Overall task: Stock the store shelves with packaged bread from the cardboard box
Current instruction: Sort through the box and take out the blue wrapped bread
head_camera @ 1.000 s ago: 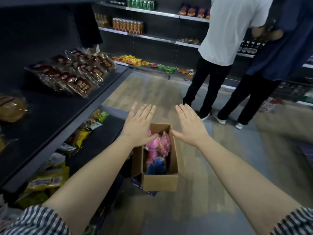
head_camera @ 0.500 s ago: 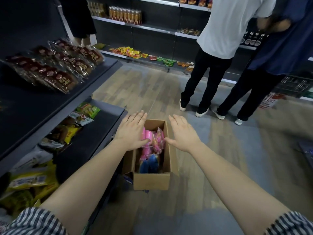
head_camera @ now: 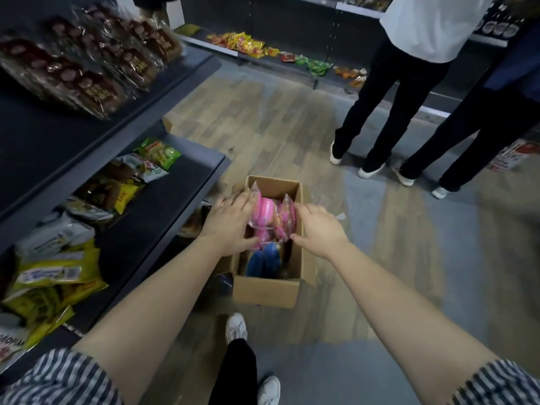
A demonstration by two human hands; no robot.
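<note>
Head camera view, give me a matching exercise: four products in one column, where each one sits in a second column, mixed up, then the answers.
1. pink packets
2. blue packets
3. red-labelled bread packs
4. green snack bag

A. on the upper shelf, at left
B. in the cardboard box, at its near end
C. in the box, gripped between the left hand and right hand
D. on the lower shelf, at its far end

Pairs: 1-C, 2-B, 3-A, 4-D.

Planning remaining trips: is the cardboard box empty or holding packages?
Holding packages: pink packs and blue packs show inside the open cardboard box; depth below them is hidden.
</note>
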